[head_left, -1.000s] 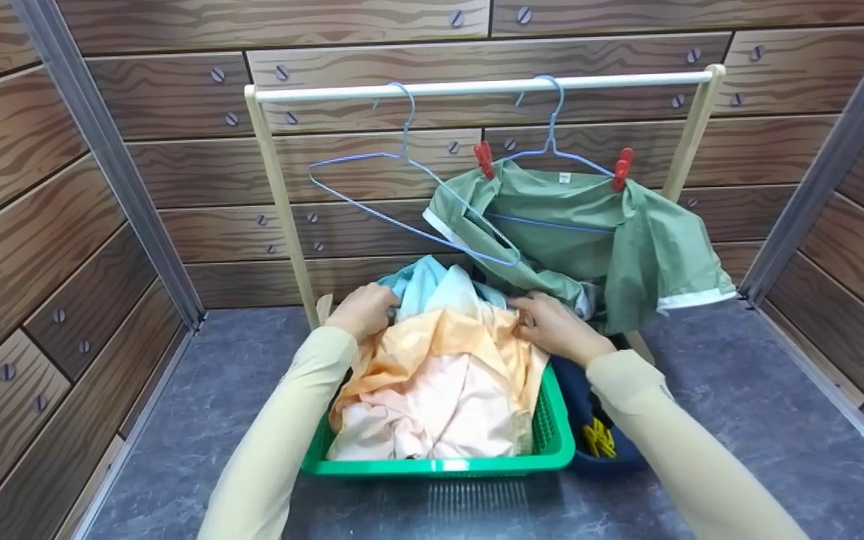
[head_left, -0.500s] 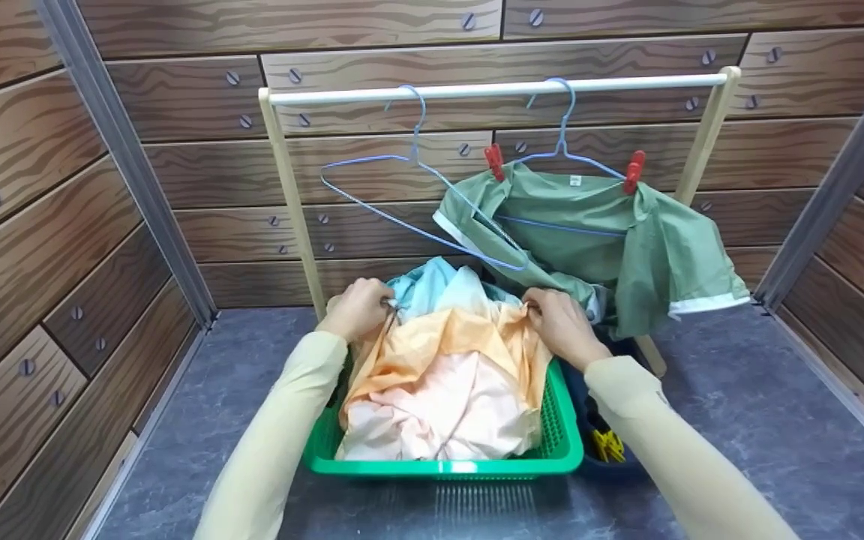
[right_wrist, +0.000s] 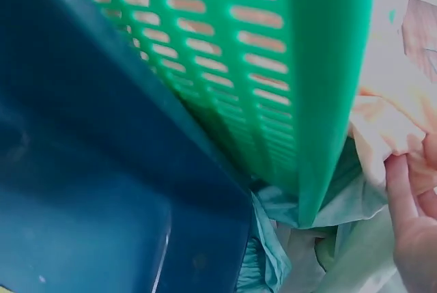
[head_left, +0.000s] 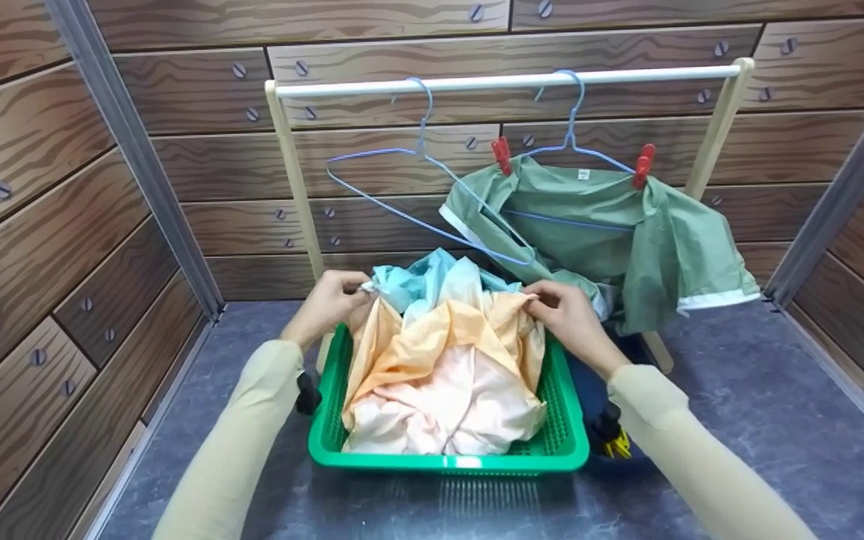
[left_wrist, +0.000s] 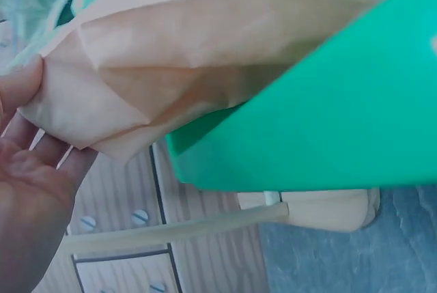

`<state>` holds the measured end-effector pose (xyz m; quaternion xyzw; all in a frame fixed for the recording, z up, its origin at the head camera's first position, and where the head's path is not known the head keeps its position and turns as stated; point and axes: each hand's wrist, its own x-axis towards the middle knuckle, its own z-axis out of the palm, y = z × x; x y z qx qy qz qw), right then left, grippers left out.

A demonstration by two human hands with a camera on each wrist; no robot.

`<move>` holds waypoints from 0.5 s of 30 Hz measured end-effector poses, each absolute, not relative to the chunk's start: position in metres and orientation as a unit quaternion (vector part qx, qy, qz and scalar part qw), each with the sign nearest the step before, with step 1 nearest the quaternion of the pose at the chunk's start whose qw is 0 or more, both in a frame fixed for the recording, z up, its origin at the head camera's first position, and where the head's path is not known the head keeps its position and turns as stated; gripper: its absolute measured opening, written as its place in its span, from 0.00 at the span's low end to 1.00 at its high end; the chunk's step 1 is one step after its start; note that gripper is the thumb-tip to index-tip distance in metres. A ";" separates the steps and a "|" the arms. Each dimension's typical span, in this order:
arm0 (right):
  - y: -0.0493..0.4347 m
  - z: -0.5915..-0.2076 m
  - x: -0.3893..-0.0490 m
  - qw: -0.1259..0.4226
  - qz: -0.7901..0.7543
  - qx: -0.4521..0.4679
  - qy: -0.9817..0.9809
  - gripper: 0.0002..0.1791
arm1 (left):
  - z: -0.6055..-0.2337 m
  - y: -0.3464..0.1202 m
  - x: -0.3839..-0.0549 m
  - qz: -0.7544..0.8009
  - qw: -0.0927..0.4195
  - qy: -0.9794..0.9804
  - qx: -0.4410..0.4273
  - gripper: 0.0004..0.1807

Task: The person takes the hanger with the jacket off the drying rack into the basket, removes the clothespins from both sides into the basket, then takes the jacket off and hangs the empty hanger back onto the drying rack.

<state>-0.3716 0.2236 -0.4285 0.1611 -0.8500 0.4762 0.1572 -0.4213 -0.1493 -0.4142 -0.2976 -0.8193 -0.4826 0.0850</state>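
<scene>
A light-orange garment [head_left: 417, 337] lies over a pale pink garment [head_left: 454, 390] in the green basket [head_left: 469, 463]. My left hand [head_left: 328, 306] pinches its far left edge just past the basket's rim; in the left wrist view, the thumb of that hand [left_wrist: 34, 177] is above the cloth and the fingers are under it. The far right edge is pinched by my right hand [head_left: 571, 319], also seen as fingers on the peach cloth [right_wrist: 379, 136] in the right wrist view. Light-blue cloth [head_left: 432, 281] is bunched behind, between the hands.
A rack with a white rail [head_left: 499, 82] stands behind, holding a bare blue hanger [head_left: 372, 154] and a green shirt [head_left: 574, 202] fixed to another hanger by red clothespins [head_left: 643, 166]. Right of the basket sits a dark blue bin [right_wrist: 102, 149] with yellow clothespins [head_left: 616, 447].
My left hand has moved left and drawn the garment's far left edge outward with it. The right hand keeps its hold on the right edge. The head view has shifted slightly.
</scene>
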 end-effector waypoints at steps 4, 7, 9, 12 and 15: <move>0.228 -0.430 -0.365 0.125 0.536 0.196 -0.812 0.07 | -0.406 -0.153 -0.400 -0.520 0.054 -0.781 -0.341 0.05; 0.231 -0.433 -0.361 0.112 0.569 0.215 -0.786 0.09 | -0.400 -0.155 -0.385 -0.532 0.026 -0.771 -0.348 0.05; 0.232 -0.435 -0.359 0.102 0.596 0.220 -0.766 0.10 | -0.401 -0.156 -0.380 -0.535 0.014 -0.774 -0.337 0.07; 0.232 -0.440 -0.357 0.079 0.640 0.210 -0.735 0.13 | -0.409 -0.159 -0.382 -0.539 0.006 -0.779 -0.321 0.08; 0.232 -0.445 -0.356 0.060 0.668 0.190 -0.717 0.14 | -0.420 -0.164 -0.386 -0.542 -0.010 -0.782 -0.308 0.06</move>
